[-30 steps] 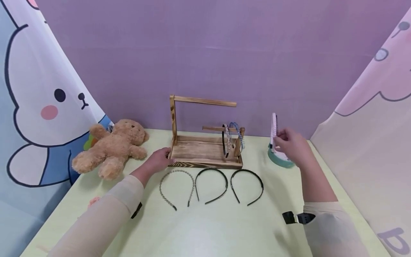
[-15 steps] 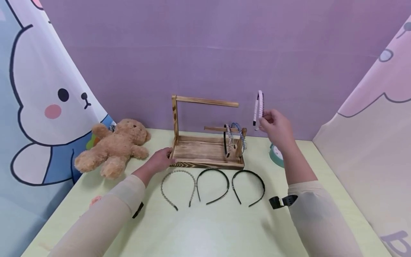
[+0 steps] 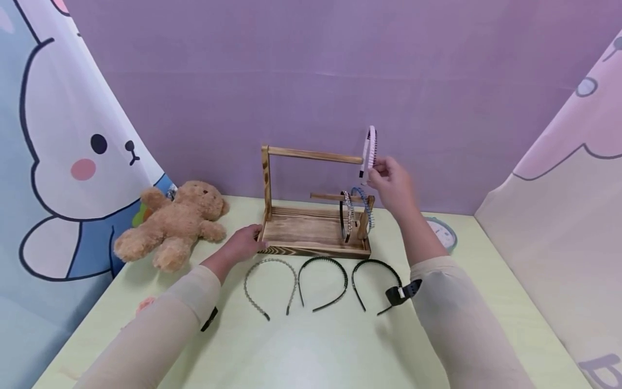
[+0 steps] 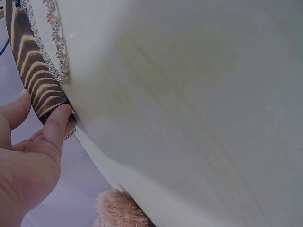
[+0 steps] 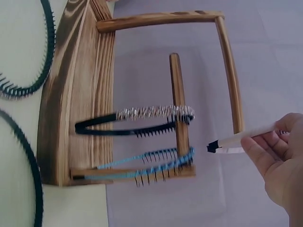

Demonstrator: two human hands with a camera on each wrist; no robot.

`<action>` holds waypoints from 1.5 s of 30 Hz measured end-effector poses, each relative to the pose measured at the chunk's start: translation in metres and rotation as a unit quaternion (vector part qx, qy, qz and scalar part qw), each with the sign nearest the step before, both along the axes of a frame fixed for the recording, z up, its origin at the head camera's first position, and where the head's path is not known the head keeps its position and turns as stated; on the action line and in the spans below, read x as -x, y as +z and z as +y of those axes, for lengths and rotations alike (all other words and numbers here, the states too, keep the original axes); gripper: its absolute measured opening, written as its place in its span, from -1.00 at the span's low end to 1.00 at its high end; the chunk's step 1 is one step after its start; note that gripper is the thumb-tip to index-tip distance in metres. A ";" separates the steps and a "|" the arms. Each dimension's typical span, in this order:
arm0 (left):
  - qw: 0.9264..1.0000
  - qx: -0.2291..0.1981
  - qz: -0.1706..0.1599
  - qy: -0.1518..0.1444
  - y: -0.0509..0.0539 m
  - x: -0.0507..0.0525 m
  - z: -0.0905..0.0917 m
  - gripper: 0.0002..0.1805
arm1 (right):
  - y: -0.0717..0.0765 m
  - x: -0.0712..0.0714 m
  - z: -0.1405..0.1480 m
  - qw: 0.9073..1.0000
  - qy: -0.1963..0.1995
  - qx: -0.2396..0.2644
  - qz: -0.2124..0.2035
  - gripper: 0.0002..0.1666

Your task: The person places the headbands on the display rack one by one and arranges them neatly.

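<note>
My right hand point(image 3: 394, 183) pinches a pale pink headband point(image 3: 372, 148) in the air, beside the free right end of the upper bar point(image 3: 316, 155). In the right wrist view that headband point(image 5: 232, 141) has a black tip and sits close to the bar's end. The bar belongs to a wooden stand point(image 3: 301, 224) with a tray base. My left hand point(image 3: 241, 243) grips the base's left front corner, thumb and finger on either side of it in the left wrist view. A sparkly headband point(image 5: 151, 112) and a blue toothed headband point(image 5: 165, 165) hang on the lower bar point(image 5: 177, 80).
In front of the stand lie a beaded clear headband point(image 3: 246, 286) and two black headbands point(image 3: 345, 275) point(image 3: 357, 292). A teddy bear point(image 3: 175, 221) lies at the left. Behind my right forearm is a round teal clock-like object point(image 3: 449, 235).
My right hand has lifted the pink headband off the round teal object and carried it up and left to the upper bar's end. The left hand has stayed on the stand.
</note>
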State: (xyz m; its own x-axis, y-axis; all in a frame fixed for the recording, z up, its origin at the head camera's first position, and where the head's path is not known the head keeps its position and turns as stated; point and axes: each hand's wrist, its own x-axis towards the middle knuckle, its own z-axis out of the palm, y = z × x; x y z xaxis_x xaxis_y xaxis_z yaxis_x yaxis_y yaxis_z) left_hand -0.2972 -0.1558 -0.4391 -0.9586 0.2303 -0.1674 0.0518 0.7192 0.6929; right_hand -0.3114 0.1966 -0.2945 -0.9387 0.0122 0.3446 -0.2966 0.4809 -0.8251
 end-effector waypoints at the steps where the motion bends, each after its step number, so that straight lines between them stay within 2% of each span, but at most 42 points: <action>1: 1.000 0.000 0.000 0.001 0.001 0.000 0.000 -0.32 | 0.000 0.001 -0.004 1.000 0.006 0.004 0.003 -0.63; 8: 1.000 0.006 -0.001 0.002 0.003 -0.002 0.001 -0.29 | -0.002 0.007 -0.033 0.999 0.042 0.014 0.013 -0.65; 16: 1.000 0.009 -0.004 0.006 0.002 -0.002 -0.001 -0.29 | -0.012 0.018 -0.070 0.997 0.075 0.019 0.011 -0.69; 23: 1.000 0.011 -0.003 0.008 0.001 -0.001 -0.002 -0.29 | -0.018 0.021 -0.105 0.995 0.101 -0.024 0.008 -0.69; 30: 1.000 0.006 -0.005 0.010 -0.001 0.000 0.000 -0.30 | -0.024 0.026 -0.137 0.992 0.116 -0.043 -0.011 -0.68; 37: 1.000 0.018 0.000 0.011 -0.002 0.000 0.002 -0.30 | -0.029 0.028 -0.156 0.990 0.130 -0.056 -0.022 -0.67; 45: 1.000 0.020 -0.007 0.014 0.002 -0.002 0.002 -0.29 | -0.035 0.029 -0.164 0.988 0.133 -0.072 -0.039 -0.68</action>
